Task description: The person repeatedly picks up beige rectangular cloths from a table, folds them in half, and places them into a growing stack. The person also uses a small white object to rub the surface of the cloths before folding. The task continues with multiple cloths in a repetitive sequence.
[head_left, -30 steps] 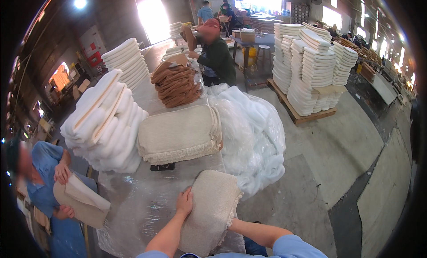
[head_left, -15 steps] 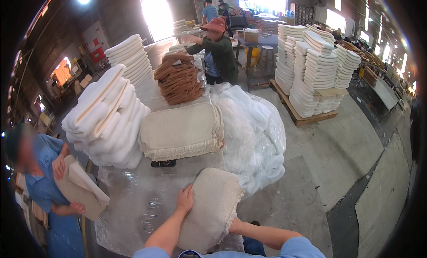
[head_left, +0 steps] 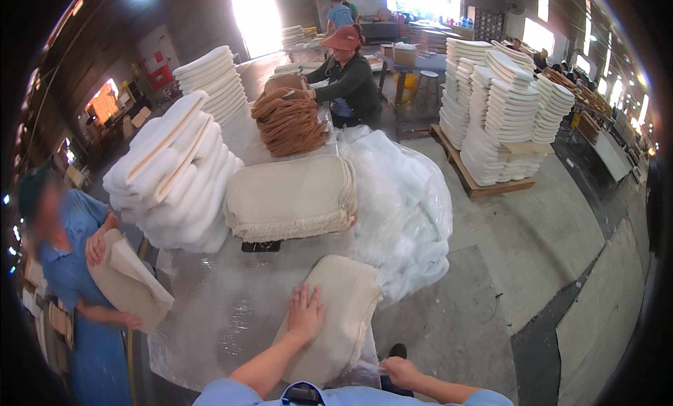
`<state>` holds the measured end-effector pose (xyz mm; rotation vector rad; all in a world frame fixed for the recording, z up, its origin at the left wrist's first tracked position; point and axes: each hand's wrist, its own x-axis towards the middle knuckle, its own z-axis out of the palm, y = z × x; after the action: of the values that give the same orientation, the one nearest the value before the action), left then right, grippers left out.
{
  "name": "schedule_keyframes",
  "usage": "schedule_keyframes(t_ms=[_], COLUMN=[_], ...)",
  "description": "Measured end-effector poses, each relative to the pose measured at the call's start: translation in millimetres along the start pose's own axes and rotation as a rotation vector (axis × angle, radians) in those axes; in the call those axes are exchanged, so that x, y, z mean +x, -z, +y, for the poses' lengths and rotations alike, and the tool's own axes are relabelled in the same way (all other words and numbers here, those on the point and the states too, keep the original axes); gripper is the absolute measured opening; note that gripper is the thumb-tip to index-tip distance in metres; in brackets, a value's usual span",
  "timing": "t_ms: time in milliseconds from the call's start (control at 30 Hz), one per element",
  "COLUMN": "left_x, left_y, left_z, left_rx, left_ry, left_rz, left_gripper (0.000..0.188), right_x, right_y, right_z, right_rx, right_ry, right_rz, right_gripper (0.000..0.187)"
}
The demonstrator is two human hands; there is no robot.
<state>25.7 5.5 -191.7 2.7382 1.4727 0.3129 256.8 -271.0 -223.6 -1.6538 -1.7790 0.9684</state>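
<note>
Resting splayed left hand [head_left: 306, 316] on fabric [head_left: 342, 301]

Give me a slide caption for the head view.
Left hand spread on beige cloth; beige stack, then brown stack, beyond.

Left forearm [head_left: 270, 365] partly hides beige cloth [head_left: 345, 301]; lower edge crops right sleeve [head_left: 477, 397].
</note>
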Motion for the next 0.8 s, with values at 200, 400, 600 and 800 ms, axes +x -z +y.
schedule_keyframes(t_ms=[200,400,600,800], left_x=[-53,-63,-83,-104], left_y=[20,44,52,85], left_z=[81,123,93,73], left_rx=[-0.789,-1.481,-1.520,-1.004], left_ry=[-0.426,0.027,0.405,-0.002], left_rz=[-0.235,-0.641,-0.631,-0.488], left_gripper=[0.074,0.050,0.034,0.031], right_x=[17,36,20,85], right_y=[20,45,80,14], right_z=[-28,-65,-37,-32], right_rx=[0.669,1.700,1.414,1.257], right_ry=[-0.500,-0.382,-0.552,-0.687], right_rz=[0.315,0.080,0.120,0.141], right_gripper=[0.017,0.030,0.029,0.039])
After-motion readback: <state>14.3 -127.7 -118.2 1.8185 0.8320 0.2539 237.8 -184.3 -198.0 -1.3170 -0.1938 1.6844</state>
